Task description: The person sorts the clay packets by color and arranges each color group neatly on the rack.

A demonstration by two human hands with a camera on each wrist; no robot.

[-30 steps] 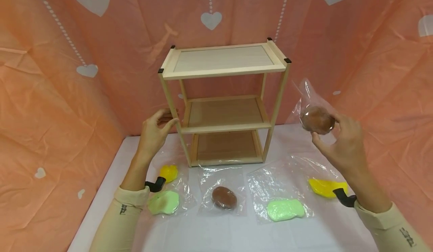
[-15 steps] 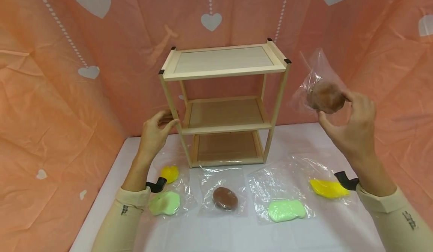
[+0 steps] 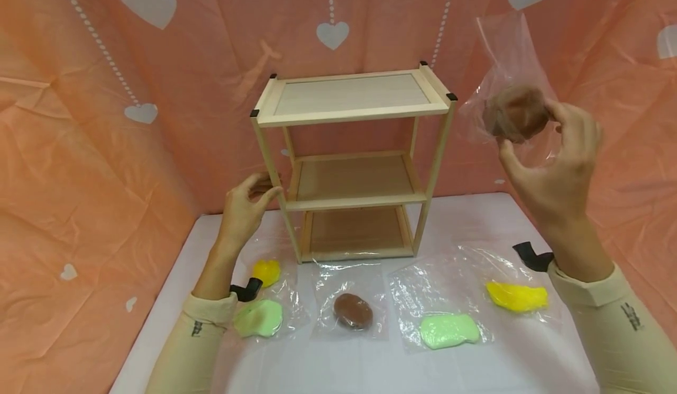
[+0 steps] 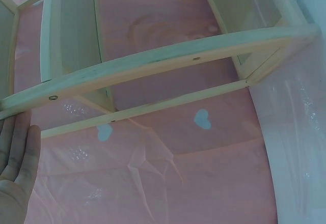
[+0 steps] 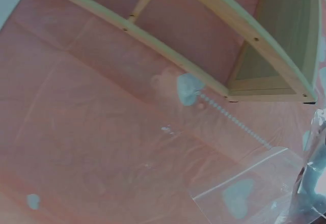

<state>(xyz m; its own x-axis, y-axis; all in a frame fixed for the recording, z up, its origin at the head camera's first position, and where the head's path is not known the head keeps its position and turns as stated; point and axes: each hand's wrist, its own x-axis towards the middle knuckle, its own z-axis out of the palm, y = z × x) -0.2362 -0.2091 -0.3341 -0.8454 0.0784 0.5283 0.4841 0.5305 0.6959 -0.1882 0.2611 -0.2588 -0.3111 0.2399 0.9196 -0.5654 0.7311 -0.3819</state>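
In the head view a three-tier wooden shelf (image 3: 351,200) stands at the middle back. My left hand (image 3: 243,209) holds its front left post near the middle tier, thumb in front and fingers partly hidden behind. Those fingers (image 4: 23,155) show at the left edge of the left wrist view. Raised to the right of the shelf's top, my right hand (image 3: 560,156) pinches a brown rounded clay-like lump (image 3: 514,113) in a clear plastic bag (image 3: 510,47). Only the bag (image 5: 244,188) and a shiny bit of its contents show in the right wrist view.
Bagged lumps lie on the white table (image 3: 365,373): yellow (image 3: 267,272) and green (image 3: 259,317) at left, brown (image 3: 353,311) in the middle, green (image 3: 449,330) and yellow (image 3: 517,296) at right. A pink cloth (image 3: 211,41) with white hearts hangs behind and at both sides.
My right hand has risen, shifting slightly right, with the bagged brown lump, from about middle-tier height to near the top of the shelf. The left hand has stayed on the post.
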